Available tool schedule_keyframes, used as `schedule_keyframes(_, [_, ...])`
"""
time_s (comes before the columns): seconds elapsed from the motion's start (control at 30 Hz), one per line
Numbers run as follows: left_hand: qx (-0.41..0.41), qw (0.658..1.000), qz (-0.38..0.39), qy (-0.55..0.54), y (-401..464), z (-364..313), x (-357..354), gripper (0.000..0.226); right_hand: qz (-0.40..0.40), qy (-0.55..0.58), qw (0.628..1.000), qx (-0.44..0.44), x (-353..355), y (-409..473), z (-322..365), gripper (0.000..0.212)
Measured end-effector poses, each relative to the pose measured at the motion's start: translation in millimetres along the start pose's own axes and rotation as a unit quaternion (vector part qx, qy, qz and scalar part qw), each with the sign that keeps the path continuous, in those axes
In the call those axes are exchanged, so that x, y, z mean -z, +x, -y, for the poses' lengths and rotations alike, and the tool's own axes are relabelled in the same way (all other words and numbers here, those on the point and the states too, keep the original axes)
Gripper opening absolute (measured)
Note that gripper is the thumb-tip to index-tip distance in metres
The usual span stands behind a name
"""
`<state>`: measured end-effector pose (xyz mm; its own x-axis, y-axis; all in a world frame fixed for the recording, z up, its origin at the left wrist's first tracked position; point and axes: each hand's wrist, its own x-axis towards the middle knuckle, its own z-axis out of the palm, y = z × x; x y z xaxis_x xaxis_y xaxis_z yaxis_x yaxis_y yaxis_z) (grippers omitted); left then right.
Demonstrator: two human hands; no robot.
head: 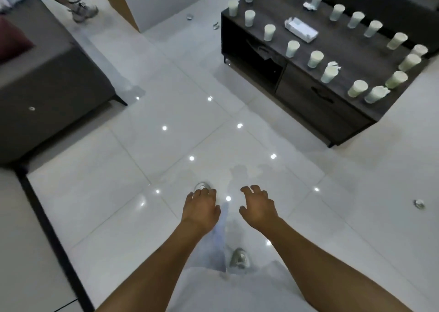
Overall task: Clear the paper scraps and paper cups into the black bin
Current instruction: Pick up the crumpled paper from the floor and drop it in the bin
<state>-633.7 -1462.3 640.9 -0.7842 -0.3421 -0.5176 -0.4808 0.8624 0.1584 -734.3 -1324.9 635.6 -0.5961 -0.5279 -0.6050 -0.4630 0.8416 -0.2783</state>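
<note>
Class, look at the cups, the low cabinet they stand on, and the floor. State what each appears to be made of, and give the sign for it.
Cups: probably paper, matte white, thin tapered walls.
Low cabinet: dark wood or wood-look laminate; faint grain, matte.
Floor: glossy white tile; grout lines, mirrored ceiling lights.

Head camera, steep downward look over floor (147,145), single view
</note>
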Motion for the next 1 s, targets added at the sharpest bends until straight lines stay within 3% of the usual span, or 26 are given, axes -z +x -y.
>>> schedule_keyframes(0.47, [0.024,0.999,-0.036,-0.011,241,151,190,0.045,0.004,0.021,1.000,0.013,166,258,148,0.055])
schedule_keyframes(1.0, [0.041,0.998,-0.029,-0.024,559,232,392,0.044,0.000,0.000,0.999,0.033,386,589,231,0.052])
